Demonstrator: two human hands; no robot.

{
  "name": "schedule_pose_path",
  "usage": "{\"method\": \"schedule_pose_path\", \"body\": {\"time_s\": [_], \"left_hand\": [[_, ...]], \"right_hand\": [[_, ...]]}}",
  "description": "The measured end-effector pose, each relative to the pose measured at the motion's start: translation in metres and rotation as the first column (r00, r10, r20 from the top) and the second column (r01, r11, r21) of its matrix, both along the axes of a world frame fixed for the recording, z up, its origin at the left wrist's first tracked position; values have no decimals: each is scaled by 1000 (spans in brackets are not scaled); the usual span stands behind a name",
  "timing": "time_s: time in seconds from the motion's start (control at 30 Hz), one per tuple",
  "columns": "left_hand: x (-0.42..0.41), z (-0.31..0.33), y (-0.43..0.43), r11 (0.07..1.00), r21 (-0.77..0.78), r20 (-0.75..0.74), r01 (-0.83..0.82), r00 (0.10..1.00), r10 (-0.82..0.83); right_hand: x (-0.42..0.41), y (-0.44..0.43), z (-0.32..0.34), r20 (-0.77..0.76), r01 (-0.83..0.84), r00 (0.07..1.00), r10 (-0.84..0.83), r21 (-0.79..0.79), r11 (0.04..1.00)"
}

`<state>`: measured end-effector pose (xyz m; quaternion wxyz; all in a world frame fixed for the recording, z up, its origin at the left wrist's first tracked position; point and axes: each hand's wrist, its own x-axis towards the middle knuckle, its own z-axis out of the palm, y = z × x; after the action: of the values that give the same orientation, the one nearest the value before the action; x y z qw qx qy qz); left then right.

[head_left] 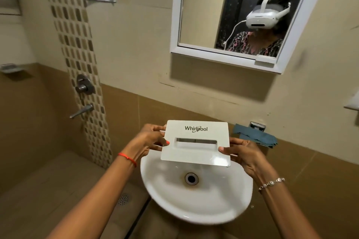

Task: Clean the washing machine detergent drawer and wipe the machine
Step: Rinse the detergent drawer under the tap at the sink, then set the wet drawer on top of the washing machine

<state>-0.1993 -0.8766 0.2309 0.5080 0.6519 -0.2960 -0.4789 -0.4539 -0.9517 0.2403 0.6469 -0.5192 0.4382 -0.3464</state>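
A thin red thread (127, 158) circled the wrist of the left hand (149, 139), a silver bracelet (271, 182) of small linked beads that of the right hand (243, 151). The left thumbnail (167, 143) wore coral polish. In the mirror (175, 15) at one o'clock, the person wore a white headset (262, 17) with a white cable (233, 28) and a dark, pink-patterned top (242, 42).

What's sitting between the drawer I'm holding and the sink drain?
Nothing. In the head view, only bare white basin shows between the detergent drawer and the drain.
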Motion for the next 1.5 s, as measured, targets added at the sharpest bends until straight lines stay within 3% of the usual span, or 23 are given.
{"method": "schedule_pose_path", "body": {"time_s": [0.37,0.6,0.87,1.17,1.33,1.5], "left_hand": [[61,-3,108,973,-31,76,-227,971,228],[112,4,231,902,-75,89,-425,898,430],[152,5,418,776,-99,123,-623,766,631],[174,-7,633,545,-122,144,-829,529,836],[192,-20,718,415,-133,203,-900,385,900],[211,-31,775,347,-168,181,-922,318,931]], "right_hand": [[85,51,-7,6,-214,977,214,30,976],[171,128,-6,-52,-440,897,439,-10,898],[262,275,-16,-105,-649,760,641,-68,758],[344,465,-34,-87,-819,571,817,-131,558],[384,555,-41,-111,-875,477,872,-160,458],[423,627,-56,-113,-887,443,889,-202,416]]}}
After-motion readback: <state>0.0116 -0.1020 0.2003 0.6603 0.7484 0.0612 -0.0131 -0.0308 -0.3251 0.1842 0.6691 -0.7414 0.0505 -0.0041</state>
